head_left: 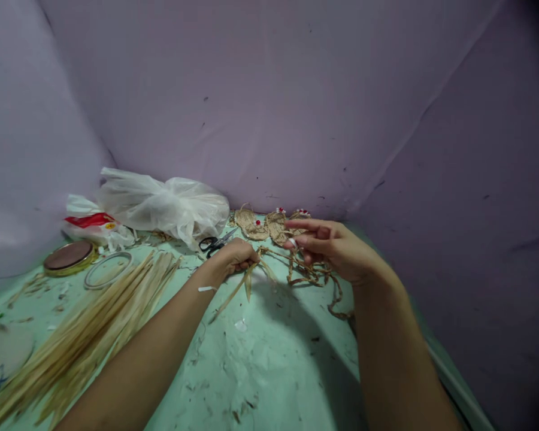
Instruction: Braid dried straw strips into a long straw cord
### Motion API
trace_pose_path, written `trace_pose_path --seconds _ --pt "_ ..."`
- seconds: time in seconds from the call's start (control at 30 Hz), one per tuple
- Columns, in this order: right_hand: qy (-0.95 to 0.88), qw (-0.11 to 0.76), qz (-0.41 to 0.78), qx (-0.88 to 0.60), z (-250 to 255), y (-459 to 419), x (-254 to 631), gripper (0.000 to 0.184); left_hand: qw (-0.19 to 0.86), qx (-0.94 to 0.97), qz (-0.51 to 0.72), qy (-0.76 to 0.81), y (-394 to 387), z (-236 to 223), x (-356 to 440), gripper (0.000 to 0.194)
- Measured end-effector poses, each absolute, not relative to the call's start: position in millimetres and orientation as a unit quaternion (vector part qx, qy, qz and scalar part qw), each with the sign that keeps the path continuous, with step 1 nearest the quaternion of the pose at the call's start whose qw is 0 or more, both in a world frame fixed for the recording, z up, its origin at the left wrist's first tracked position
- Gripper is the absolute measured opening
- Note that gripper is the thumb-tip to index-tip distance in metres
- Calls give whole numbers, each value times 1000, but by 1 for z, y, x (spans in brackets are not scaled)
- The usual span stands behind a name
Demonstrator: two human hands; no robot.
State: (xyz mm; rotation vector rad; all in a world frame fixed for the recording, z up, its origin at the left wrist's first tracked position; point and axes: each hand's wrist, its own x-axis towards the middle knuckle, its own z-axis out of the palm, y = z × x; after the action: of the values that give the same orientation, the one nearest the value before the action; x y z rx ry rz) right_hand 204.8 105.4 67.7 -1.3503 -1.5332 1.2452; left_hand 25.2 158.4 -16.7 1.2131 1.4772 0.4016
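While both forearms reach forward over the green table point(269, 365), the left hand point(236, 256) lies low with its knuckles up and its fingers curled shut around the end of a straw braid point(305, 272). Loose straw ends point(238, 290) stick out below that fist toward the person. To its right, the right hand point(332, 245) is held a little higher, palm turned left, fingers stretched out and close together, the thumb and fingertips pinching a strand of the braid. From there, the braid trails in loops under this hand and off to the right table edge.

Just behind the hands lie woven pieces point(269, 224), with scissors point(213, 243) and a plastic bag point(166, 206) to their left. A straw bundle point(90, 332) fills the left side; the near middle of the table is bare except for scraps. Purple cloth point(296, 102) closes in the back and right.
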Motion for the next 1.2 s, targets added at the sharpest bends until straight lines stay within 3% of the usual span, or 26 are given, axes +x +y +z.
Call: trace_pose_path --seconds 0.1,0.2,0.3,0.37,0.47,0.53,0.6,0.7,0.77,0.97,1.2 --pt "-610 373 316 -624 54 115 217 56 559 513 167 629 159 -18 25 22" --pt "-589 316 141 -730 41 126 224 44 572 506 176 621 158 -15 25 21" --pt "-576 279 102 -761 40 127 218 34 592 496 176 610 158 -12 23 18" --pt "-592 326 123 -727 46 122 207 32 602 493 172 604 158 -11 22 16" --pt "-615 475 138 -614 56 114 185 36 600 488 158 613 158 -10 22 16" --pt "-628 516 170 -557 56 113 173 35 598 488 161 616 157 -11 22 18" --pt "-630 477 250 -559 45 117 165 26 602 490 175 606 158 -13 22 19" --pt "-610 320 349 -635 14 130 157 13 615 483 183 596 160 -16 22 18" --pt "-582 288 398 -648 -6 137 152 9 627 473 182 592 163 -18 21 18" --pt "-462 333 531 -627 -24 137 141 9 639 474 167 581 167 -20 19 14" --pt "-456 359 519 -627 -31 137 143 14 545 548 134 620 157 -9 21 16"
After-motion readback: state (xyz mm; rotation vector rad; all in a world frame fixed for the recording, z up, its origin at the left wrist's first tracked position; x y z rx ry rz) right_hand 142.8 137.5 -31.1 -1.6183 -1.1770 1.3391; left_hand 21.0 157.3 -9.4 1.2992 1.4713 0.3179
